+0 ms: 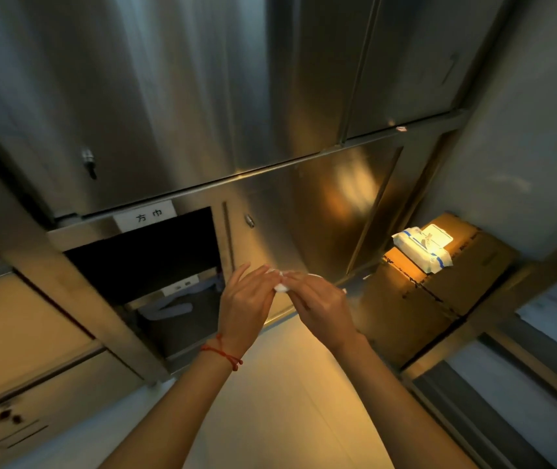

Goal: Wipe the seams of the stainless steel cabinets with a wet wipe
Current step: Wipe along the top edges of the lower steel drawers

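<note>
Judged light, limp and damp: a small crumpled white wet wipe point(282, 285), likely to bunch, tear or slip if tugged hard, best pinched by its edges and folded into a pad over one fingertip for pressing into a narrow gap. Seen at centre frame as a wrinkled white wad, mostly hidden, only a few folds showing. Held between both hands in front of the brushed stainless steel cabinet doors point(175, 106), clear of the metal. Left hand point(246, 299), a red string bracelet point(221, 353) at its wrist, fingertips closed on the wad's left side, other fingers raised. Right hand point(321, 302) curled round the wad's right side, grasping it. Not yet wiped, by the look of things: the long dark horizontal seam point(270, 169) across mid frame. At right of frame, a white and blue soft pack of wipes point(422, 247), flap open, atop a brown cardboard box point(439, 292).
</note>
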Available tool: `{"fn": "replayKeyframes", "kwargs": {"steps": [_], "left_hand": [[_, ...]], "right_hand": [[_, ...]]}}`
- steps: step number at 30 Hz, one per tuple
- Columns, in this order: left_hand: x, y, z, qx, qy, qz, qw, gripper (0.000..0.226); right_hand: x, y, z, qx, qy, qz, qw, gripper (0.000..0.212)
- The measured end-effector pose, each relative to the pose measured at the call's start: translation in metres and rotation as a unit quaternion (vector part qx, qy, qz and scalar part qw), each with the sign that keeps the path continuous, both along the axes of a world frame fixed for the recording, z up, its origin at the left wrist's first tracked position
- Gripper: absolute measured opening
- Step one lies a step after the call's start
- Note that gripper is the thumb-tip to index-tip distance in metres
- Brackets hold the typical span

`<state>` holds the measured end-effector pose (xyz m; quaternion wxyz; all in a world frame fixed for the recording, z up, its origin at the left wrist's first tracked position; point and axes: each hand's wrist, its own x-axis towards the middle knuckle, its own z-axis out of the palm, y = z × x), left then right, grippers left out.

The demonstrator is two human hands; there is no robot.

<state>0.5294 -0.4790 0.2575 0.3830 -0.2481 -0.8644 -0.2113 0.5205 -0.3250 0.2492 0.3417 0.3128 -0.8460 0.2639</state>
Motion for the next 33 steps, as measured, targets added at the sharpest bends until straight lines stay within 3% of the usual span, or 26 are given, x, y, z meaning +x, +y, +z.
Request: {"fn": "replayKeyframes", "kwargs": {"steps": [7,9,11,13,17,26,33], "left_hand": [[0.022,-0.086,0.002,-0.013,0.014,0.039,0.999,0.024],[0.026,-0.11,-0.001,-0.019,0.005,0.056,0.998,0.025],[0.032,-0.132,-0.003,-0.02,-0.019,0.068,0.997,0.028],[0.039,-0.152,-0.001,-0.011,-0.051,0.08,0.995,0.034],[0.052,-0.185,0.008,0.009,-0.094,0.108,0.99,0.039],[0.075,-0.236,0.023,-0.009,-0.091,0.203,0.975,0.053],[0.092,-0.258,0.032,-0.015,-0.097,0.273,0.957,0.043]], "right_hand": [[0.007,-0.086,0.005,-0.012,0.059,0.029,0.998,0.021],[0.009,-0.108,0.007,-0.02,0.067,0.022,0.997,0.03],[0.012,-0.129,0.008,-0.027,0.06,0.018,0.998,0.031],[0.013,-0.149,0.008,-0.031,0.054,0.019,0.998,0.016],[0.017,-0.187,0.012,-0.036,0.033,0.026,0.998,0.029],[0.027,-0.248,0.028,-0.048,0.008,0.049,0.998,0.033],[0.03,-0.279,0.037,-0.065,-0.013,0.1,0.993,0.027]]}}
